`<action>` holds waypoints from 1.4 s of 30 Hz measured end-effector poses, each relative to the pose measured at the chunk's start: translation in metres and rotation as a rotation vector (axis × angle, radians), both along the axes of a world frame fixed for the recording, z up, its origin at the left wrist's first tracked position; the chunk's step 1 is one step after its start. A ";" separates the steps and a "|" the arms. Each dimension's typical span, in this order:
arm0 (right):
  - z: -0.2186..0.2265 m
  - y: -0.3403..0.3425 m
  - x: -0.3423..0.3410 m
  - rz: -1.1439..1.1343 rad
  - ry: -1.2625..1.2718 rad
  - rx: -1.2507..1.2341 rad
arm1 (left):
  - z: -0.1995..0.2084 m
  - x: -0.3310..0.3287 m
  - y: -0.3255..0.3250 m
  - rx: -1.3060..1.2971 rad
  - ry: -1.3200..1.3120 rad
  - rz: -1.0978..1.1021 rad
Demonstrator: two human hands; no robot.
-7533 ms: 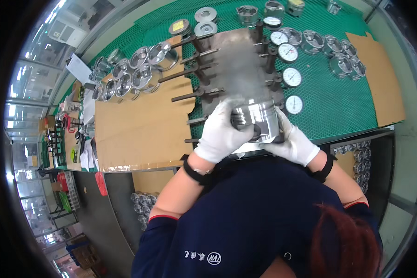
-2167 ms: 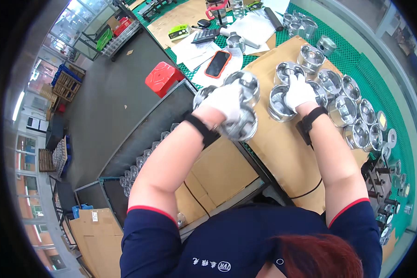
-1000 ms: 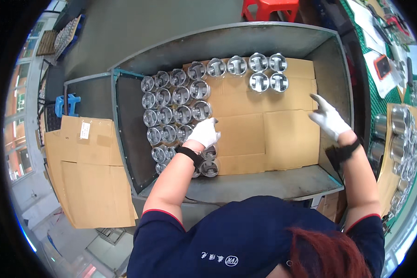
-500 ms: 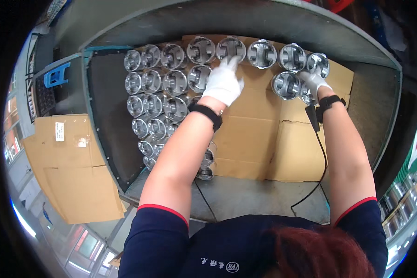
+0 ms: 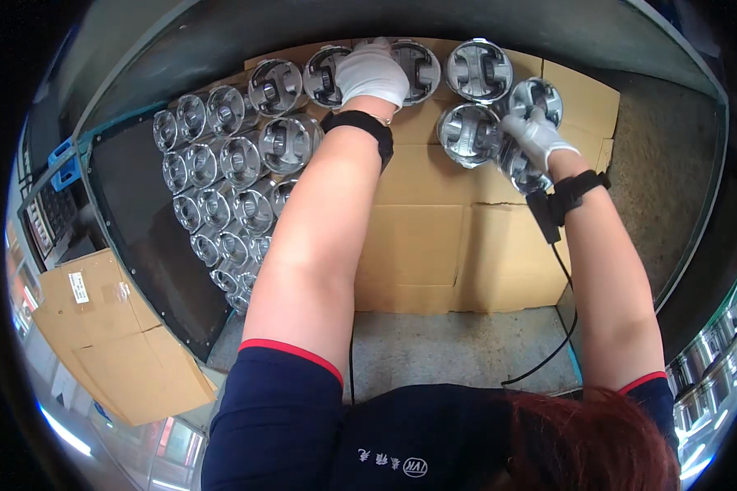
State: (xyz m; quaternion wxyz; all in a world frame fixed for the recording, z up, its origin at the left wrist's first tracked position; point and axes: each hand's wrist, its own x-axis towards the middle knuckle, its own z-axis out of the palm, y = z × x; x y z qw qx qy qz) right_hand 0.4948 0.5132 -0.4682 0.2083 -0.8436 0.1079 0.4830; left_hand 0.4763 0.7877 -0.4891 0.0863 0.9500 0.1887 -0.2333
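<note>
Several shiny metal pistons stand open end up in rows on a brown cardboard sheet (image 5: 418, 245). My left hand (image 5: 373, 75), in a white glove, lies at the far row between a piston (image 5: 323, 78) and another piston (image 5: 420, 74), covering part of each; its fingertips are hidden at the far edge. At the right end, my gloved right hand (image 5: 536, 141) grips the near rim of a piston (image 5: 540, 92), its fingers reaching over the opening and its thumb on the left. Partly under that hand is a nearer piston (image 5: 520, 172). Left of it stands another piston (image 5: 467, 135).
Dark upright walls enclose the bin, with the right wall (image 5: 671, 164) beside my forearm. A black cable (image 5: 561, 344) trails from my right wrist. A cardboard piece (image 5: 123, 335) lies outside on the left, near a blue plastic item (image 5: 64, 164). More metal parts (image 5: 708, 385) sit at the lower right.
The view has shifted, so the pistons appear farther left. My left hand has moved from over a far-row piston to the gap on its right. My right hand stays at the right-end piston.
</note>
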 end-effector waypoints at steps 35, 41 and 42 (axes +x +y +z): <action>0.111 -0.163 -0.250 0.112 -0.145 -0.172 | 0.045 -0.009 -0.115 -0.168 0.140 -0.208; 0.154 -0.182 -0.291 0.086 -0.201 -0.150 | 0.108 -0.116 -0.118 -0.319 0.217 -0.147; 0.164 -0.185 -0.298 0.090 -0.252 -0.140 | 0.124 -0.138 -0.115 -0.444 0.340 -0.011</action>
